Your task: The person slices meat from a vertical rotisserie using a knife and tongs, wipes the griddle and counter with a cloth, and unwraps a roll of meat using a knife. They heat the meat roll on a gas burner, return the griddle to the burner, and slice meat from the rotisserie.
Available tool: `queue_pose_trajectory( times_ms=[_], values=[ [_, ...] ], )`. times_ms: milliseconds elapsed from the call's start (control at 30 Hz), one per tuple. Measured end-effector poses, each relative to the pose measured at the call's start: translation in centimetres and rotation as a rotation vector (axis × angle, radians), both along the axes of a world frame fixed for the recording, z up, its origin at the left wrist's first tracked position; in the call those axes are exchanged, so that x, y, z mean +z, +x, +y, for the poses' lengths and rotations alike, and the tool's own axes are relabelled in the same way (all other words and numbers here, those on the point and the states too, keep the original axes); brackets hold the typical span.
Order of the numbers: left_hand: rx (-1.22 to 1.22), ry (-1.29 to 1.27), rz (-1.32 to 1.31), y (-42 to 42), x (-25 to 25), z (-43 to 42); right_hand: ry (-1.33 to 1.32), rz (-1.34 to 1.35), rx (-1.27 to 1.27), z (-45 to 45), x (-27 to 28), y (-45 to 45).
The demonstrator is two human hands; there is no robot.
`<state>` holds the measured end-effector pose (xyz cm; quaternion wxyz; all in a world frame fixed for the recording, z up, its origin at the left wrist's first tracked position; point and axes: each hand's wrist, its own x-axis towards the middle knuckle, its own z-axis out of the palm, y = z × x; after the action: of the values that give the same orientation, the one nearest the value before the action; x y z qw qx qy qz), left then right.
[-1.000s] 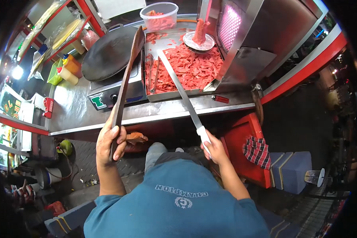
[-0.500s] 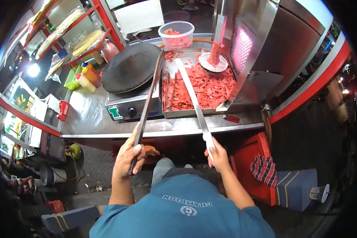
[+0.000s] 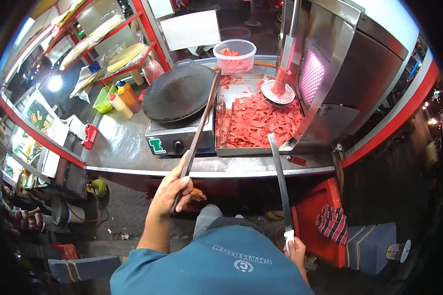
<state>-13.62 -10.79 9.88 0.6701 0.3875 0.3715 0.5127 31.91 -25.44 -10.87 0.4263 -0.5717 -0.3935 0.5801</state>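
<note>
My left hand [image 3: 172, 191] is closed round the lower end of a long, dark, narrow rod [image 3: 202, 129], whose tip reaches up past the round black griddle pan [image 3: 176, 96]. Low on the right, my right hand [image 3: 296, 250] grips the white handle of a long knife [image 3: 281, 184]. Its blade points upward, the tip over the near edge of shredded reddish meat [image 3: 263, 118]. That meat fills much of a metal tray [image 3: 243, 151], with tongs [image 3: 225, 125] at its left side. Rod and blade are apart. A small cone of meat [image 3: 279, 86] stands on the spit above a round plate.
A glowing grill [image 3: 312, 78] stands right of the tray. Behind it is a clear tub [image 3: 235, 56] of meat. Sauce bottles [image 3: 121, 106] and a green basket [image 3: 103, 100] sit left of the pan. A red lighter [image 3: 295, 160] lies on the counter [image 3: 118, 147]. Flatbreads [image 3: 126, 56] fill shelves.
My right hand has drawn the knife down and right, away from the rod, its tip leaving the upper tray. My left hand keeps hold of the rod. The whole view has shifted slightly.
</note>
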Motion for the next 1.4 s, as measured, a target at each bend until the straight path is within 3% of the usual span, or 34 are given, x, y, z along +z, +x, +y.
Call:
queue_pose_trajectory(
  times_ms=[400,967,1167,1400],
  values=[
    [0.054,-0.007,0.083,0.6,-0.9,-1.0,-0.065,-0.093,-0.02,-2.1,-3.0,0.9],
    [0.134,-0.021,0.073,1.3,-1.1,-0.8,-0.137,-0.089,-0.036,-1.8,-3.0,1.4],
    [0.125,-0.017,0.057,1.1,-1.2,-0.8,-0.151,-0.195,-0.022,2.8,-2.5,-0.7],
    [0.087,0.036,-0.033,1.1,-1.1,-0.6,-0.009,-0.127,0.105,15.8,-0.3,-7.2]
  ],
)
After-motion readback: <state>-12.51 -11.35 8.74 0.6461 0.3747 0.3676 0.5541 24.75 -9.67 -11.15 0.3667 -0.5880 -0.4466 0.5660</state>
